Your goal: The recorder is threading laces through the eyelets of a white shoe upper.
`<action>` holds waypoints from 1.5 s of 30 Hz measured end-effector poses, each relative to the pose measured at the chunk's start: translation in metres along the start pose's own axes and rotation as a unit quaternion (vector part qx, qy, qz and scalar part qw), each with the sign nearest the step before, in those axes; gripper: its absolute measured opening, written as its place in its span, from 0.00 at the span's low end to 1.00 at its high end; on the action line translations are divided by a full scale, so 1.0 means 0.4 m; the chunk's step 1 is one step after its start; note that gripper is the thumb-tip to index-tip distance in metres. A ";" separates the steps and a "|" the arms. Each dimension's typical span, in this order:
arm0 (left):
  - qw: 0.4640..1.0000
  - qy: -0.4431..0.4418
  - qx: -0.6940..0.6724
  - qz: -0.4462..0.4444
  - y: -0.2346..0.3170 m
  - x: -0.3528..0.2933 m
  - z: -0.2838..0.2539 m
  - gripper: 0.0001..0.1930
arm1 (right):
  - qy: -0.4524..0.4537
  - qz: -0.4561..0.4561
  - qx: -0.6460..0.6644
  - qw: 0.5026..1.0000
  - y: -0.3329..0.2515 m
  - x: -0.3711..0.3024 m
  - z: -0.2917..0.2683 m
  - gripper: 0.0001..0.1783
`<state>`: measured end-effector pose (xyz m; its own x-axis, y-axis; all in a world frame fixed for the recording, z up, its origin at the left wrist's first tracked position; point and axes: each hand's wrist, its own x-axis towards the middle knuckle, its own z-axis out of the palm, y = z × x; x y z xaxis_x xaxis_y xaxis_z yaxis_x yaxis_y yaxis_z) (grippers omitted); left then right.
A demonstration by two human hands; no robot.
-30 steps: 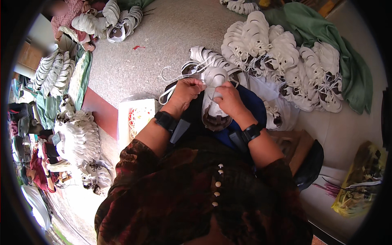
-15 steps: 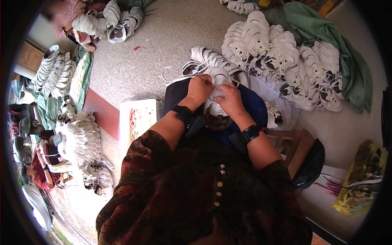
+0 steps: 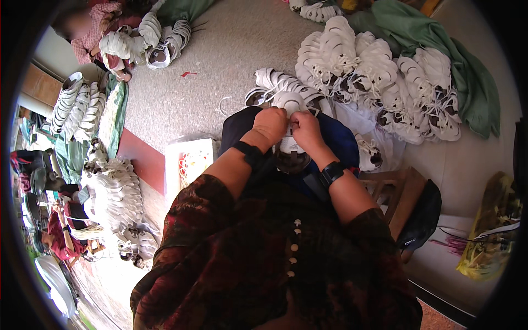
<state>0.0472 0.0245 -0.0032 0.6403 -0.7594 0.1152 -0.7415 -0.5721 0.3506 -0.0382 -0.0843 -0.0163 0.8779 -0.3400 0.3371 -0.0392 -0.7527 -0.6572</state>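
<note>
A white shoe upper (image 3: pixel 290 101) lies over my lap, its rounded toe away from me and its dark opening (image 3: pixel 292 160) toward me. My left hand (image 3: pixel 270 127) grips it from the left, with thumb and fingers pinched together near its middle. Close beside it, my right hand (image 3: pixel 306 130) is closed in a pinch on the right side of the same piece. Any lace between my fingertips is too small or hidden to make out. Just beyond the toe rests a row of nested white shoe uppers (image 3: pixel 283 82), with a white lace (image 3: pixel 224 105) looping out at its left.
Large stacks of white uppers (image 3: pixel 352 60) lie at the right by a green cloth (image 3: pixel 462 71). Left of me are a box of red and white loops (image 3: pixel 190 162) and more stacked uppers (image 3: pixel 113 190). A wooden stool (image 3: pixel 399 192) stands right. Another person (image 3: pixel 99 33) sits far left.
My right hand has shifted slightly left and closed in toward my left hand at the shoe upper's middle. The view has tilted a little.
</note>
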 end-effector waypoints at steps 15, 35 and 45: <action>0.980 -0.099 -0.153 -0.075 -0.045 0.007 -0.037 0.10 | -0.100 -0.071 -0.139 0.983 -0.045 0.005 -0.016 0.06; 0.979 -0.021 -0.191 0.072 -0.007 -0.055 -0.055 0.06 | -0.025 0.054 0.685 0.726 -0.162 0.019 -0.363 0.07; 0.978 0.117 0.033 0.171 0.048 -0.094 -0.035 0.06 | -0.018 0.118 0.685 0.719 -0.127 -0.027 -0.295 0.04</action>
<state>0.0117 0.0463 0.0122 0.3751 -0.8223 0.4279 -0.9267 -0.3217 0.1942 -0.1020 -0.1090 0.0930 0.9368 -0.3338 0.1050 0.2955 0.5935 -0.7486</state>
